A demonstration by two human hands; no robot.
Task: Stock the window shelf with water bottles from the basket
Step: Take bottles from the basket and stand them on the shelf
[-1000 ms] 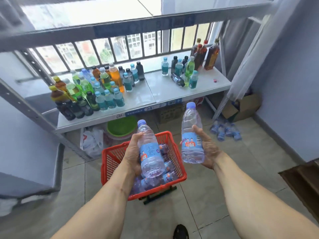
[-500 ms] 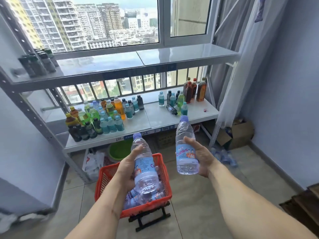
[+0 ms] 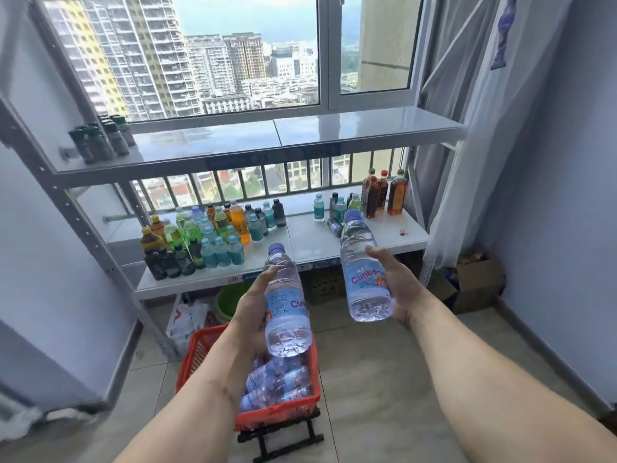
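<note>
Step in hand: I judge I should carry both bottles up to the top shelf (image 3: pixel 334 135) by the window, stand them upright on its bare part, and let go only once each base sits flat.
Left hand (image 3: pixel 255 305): wrapped round a water bottle (image 3: pixel 285 309) above the red basket (image 3: pixel 200 349).
Right hand (image 3: pixel 397 289): clasping a second bottle (image 3: pixel 364 275), upright, before the lower shelf (image 3: pixel 314 238).
Basket: more bottles lie inside.

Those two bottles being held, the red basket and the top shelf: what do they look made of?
The bottle in the left hand and the bottle in the right hand look like clear thin plastic: see-through, ribbed, glossy. The red basket seems moulded plastic, with a slotted wall. The top shelf looks like grey painted metal or laminate; it reflects the window.
</note>
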